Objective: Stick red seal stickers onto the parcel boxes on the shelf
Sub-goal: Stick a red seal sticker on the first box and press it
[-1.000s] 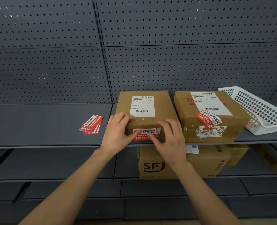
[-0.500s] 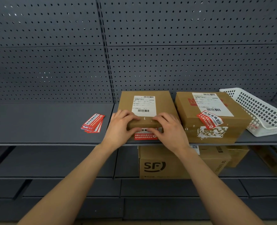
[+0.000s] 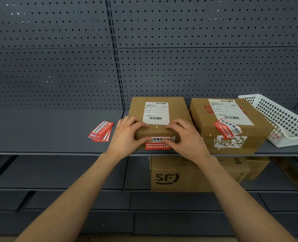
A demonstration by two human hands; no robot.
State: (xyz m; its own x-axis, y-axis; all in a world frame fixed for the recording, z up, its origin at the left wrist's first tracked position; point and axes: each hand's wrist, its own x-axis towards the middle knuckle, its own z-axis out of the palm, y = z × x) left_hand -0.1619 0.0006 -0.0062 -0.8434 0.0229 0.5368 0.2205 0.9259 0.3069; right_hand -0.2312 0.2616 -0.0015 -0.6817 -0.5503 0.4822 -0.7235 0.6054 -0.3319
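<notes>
Two brown parcel boxes stand side by side on the grey shelf (image 3: 48,130). The left box (image 3: 158,109) has a white shipping label on top and a red seal sticker (image 3: 157,143) on its front face. My left hand (image 3: 125,135) and my right hand (image 3: 185,137) both grip the front top edge of this box, fingers curled over the top, thumbs on the front beside the sticker. The right box (image 3: 232,130) carries its own red seal sticker (image 3: 227,128) over the front top edge. A small stack of spare red stickers (image 3: 101,131) lies on the shelf left of my hands.
A white plastic basket (image 3: 282,119) sits tilted at the right end of the shelf. A grey pegboard wall rises behind. On the lower shelf stand an SF-marked carton (image 3: 179,179) and more cartons to its right.
Both hands moved up from pressing the sticker on the box front to gripping the box's front top edge. The sticker now shows between the thumbs.
</notes>
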